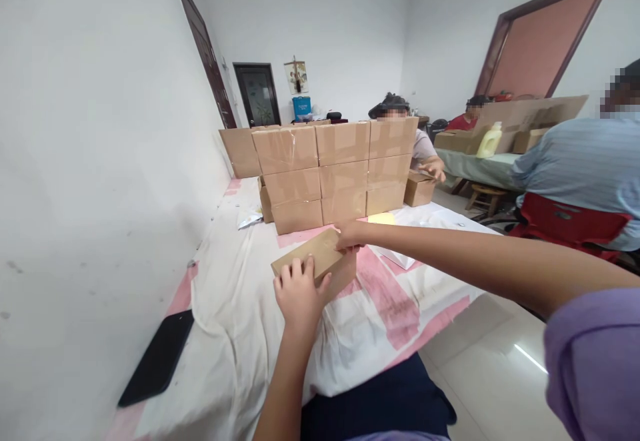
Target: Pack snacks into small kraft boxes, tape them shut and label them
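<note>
A small brown cardboard box sits at a slant on the cloth in front of me, its top panel down or nearly so. My left hand holds its near left side, fingers over the top and thumb along the front edge. At the far right corner, my right hand grips the box with bent fingers; the fingertips are partly hidden. Just behind stands a wall of stacked, taped cardboard boxes, three across and three high.
A black phone lies at the table's left edge, near the white wall. The pink-and-white tablecloth is wrinkled. Behind the stack a person reaches by another box. On the right, people sit at a table with a yellow bottle.
</note>
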The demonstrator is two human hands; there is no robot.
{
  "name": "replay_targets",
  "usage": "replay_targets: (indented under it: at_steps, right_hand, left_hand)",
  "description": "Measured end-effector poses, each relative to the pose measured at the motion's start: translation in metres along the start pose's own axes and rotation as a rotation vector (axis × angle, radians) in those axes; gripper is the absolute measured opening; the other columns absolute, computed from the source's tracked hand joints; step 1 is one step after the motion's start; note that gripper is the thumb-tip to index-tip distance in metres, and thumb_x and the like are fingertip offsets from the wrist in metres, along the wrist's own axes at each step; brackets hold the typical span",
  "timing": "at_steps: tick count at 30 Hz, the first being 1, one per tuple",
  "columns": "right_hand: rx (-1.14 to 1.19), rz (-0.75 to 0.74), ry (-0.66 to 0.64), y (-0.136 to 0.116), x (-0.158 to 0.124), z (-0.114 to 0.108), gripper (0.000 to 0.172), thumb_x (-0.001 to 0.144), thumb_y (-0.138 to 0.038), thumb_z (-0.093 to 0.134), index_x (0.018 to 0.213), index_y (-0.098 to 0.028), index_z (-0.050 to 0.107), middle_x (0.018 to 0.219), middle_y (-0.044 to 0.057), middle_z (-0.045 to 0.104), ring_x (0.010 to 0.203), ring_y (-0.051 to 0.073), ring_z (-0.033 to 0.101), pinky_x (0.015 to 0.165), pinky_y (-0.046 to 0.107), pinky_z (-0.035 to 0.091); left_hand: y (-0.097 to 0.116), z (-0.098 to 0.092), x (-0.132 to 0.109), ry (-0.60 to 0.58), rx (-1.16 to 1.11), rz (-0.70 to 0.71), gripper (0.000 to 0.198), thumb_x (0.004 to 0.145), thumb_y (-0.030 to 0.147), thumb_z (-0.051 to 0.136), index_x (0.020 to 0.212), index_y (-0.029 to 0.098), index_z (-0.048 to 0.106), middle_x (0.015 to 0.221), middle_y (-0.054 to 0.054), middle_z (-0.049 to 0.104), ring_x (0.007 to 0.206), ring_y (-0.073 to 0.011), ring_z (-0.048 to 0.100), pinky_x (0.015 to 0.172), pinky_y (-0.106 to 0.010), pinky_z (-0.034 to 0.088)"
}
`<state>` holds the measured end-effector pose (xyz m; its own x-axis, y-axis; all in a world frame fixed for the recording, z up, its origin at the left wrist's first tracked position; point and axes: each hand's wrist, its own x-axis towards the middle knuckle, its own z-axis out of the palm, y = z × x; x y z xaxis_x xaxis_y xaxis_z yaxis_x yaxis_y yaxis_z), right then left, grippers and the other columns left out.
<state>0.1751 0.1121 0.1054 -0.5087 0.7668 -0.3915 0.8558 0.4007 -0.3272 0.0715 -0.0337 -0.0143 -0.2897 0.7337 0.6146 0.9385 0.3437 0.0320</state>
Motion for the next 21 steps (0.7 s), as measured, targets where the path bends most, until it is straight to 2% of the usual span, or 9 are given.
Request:
replay_targets:
  at_steps: [2, 4, 6, 9, 12, 14, 16, 17, 21]
  right_hand:
    - [-0.090, -0.096, 0.011, 0.006, -0.011, 0.003, 0.063, 0.087, -0.011, 0.064, 0.147, -0.023, 0.051, 0.073, 0.001, 0.070, 0.050, 0.013, 0.059, 0.055, 0.024, 0.047]
    - [-0.170, -0.180, 0.021, 0.012, -0.018, 0.007, 0.066, 0.087, -0.011, 0.060, 0.150, -0.029, 0.049, 0.078, 0.003, 0.073, 0.054, 0.015, 0.063, 0.058, 0.025, 0.046]
    - [-0.226, -0.240, 0.060, 0.019, -0.024, 0.013, 0.061, 0.090, -0.015, 0.057, 0.148, -0.031, 0.052, 0.096, 0.009, 0.076, 0.071, 0.020, 0.071, 0.065, 0.027, 0.047]
    - [-0.334, -0.356, 0.169, 0.032, -0.033, 0.023, 0.052, 0.093, -0.021, 0.054, 0.144, -0.027, 0.058, 0.116, 0.016, 0.073, 0.097, 0.028, 0.071, 0.073, 0.030, 0.045]
    - [-0.406, -0.475, 0.247, 0.054, -0.046, 0.034, 0.046, 0.093, -0.020, 0.051, 0.136, -0.025, 0.065, 0.102, 0.015, 0.076, 0.089, 0.026, 0.071, 0.068, 0.029, 0.041]
    - [-0.390, -0.527, 0.271, 0.075, -0.051, 0.038, 0.038, 0.090, -0.019, 0.051, 0.121, -0.025, 0.073, 0.088, 0.010, 0.077, 0.078, 0.022, 0.070, 0.063, 0.027, 0.038]
    - [-0.346, -0.487, 0.327, 0.103, -0.046, 0.035, 0.031, 0.088, -0.018, 0.051, 0.103, -0.025, 0.078, 0.079, 0.006, 0.076, 0.072, 0.020, 0.068, 0.061, 0.026, 0.035]
    - [-0.308, -0.413, 0.368, 0.119, -0.039, 0.030, 0.029, 0.087, -0.018, 0.052, 0.098, -0.025, 0.078, 0.078, 0.005, 0.075, 0.072, 0.019, 0.068, 0.060, 0.026, 0.035]
    - [-0.129, -0.033, 0.491, 0.192, 0.025, -0.007, 0.031, 0.092, -0.024, 0.052, 0.110, -0.023, 0.077, 0.086, 0.004, 0.076, 0.077, 0.018, 0.069, 0.063, 0.025, 0.039]
  left_hand:
    - [0.000, 0.000, 0.001, -0.006, 0.003, 0.006, 0.049, 0.092, 0.055, 0.054, 0.130, 0.024, 0.064, 0.111, -0.009, 0.065, 0.100, -0.0296, 0.053, 0.082, -0.043, 0.037]
    - [0.000, 0.000, 0.001, -0.013, 0.007, 0.012, 0.050, 0.093, 0.055, 0.053, 0.130, 0.024, 0.064, 0.112, -0.010, 0.065, 0.101, -0.0297, 0.053, 0.083, -0.043, 0.038]
    - [-0.001, -0.001, 0.002, -0.019, 0.010, 0.011, 0.050, 0.093, 0.055, 0.054, 0.131, 0.024, 0.064, 0.112, -0.010, 0.065, 0.101, -0.0295, 0.054, 0.084, -0.044, 0.038]
    - [-0.006, -0.003, 0.004, -0.030, -0.030, 0.029, 0.049, 0.090, 0.055, 0.059, 0.130, 0.027, 0.065, 0.115, -0.008, 0.066, 0.102, -0.0285, 0.055, 0.087, -0.044, 0.039]
    - [-0.015, -0.001, 0.008, -0.031, -0.084, 0.094, 0.047, 0.088, 0.054, 0.063, 0.128, 0.030, 0.067, 0.117, -0.006, 0.067, 0.103, -0.0269, 0.056, 0.086, -0.042, 0.040]
    - [-0.021, 0.004, 0.012, 0.000, -0.081, 0.141, 0.046, 0.089, 0.053, 0.062, 0.127, 0.028, 0.068, 0.115, -0.006, 0.068, 0.101, -0.0263, 0.057, 0.084, -0.041, 0.040]
    - [-0.027, 0.011, 0.017, 0.050, -0.063, 0.185, 0.045, 0.090, 0.051, 0.061, 0.127, 0.026, 0.068, 0.111, -0.007, 0.069, 0.097, -0.0260, 0.057, 0.083, -0.040, 0.040]
    - [-0.029, 0.014, 0.020, 0.077, -0.056, 0.209, 0.044, 0.091, 0.051, 0.061, 0.126, 0.025, 0.069, 0.109, -0.007, 0.070, 0.096, -0.0259, 0.057, 0.083, -0.040, 0.040]
    - [-0.036, 0.028, 0.034, 0.142, -0.021, 0.276, 0.045, 0.090, 0.050, 0.062, 0.126, 0.024, 0.069, 0.107, -0.007, 0.071, 0.092, -0.0258, 0.057, 0.081, -0.040, 0.040]
